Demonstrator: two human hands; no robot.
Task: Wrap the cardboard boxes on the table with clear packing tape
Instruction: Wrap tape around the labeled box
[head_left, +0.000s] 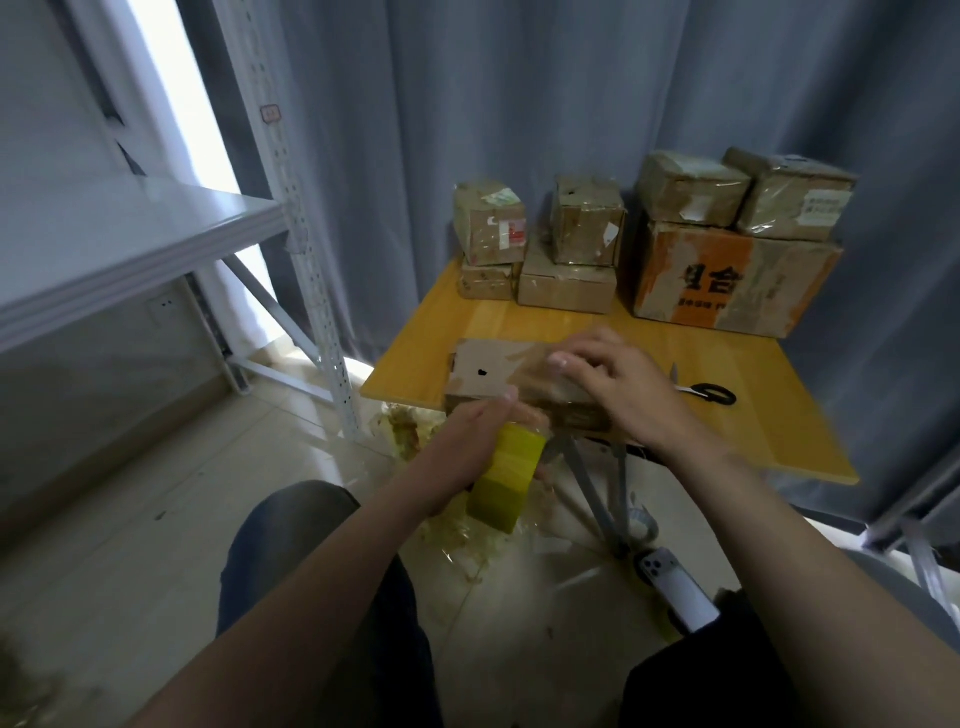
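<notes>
A flat cardboard box (488, 371) lies at the near edge of the small wooden table (748, 431). My right hand (608, 382) rests on the box's right part, fingers spread over a strip of clear tape. My left hand (475, 441) grips a yellowish roll of packing tape (506, 480) just below the table's front edge, with tape running up to the box. Several taped boxes (587, 228) are stacked along the back of the table, among them a large orange-printed box (727, 280).
Black-handled scissors (709, 392) lie on the table right of my right hand. Crumpled tape scraps (410, 431) litter the floor under the table. A white metal shelf (156, 244) stands at left. A phone (675, 587) sits on my right thigh. Grey curtains hang behind.
</notes>
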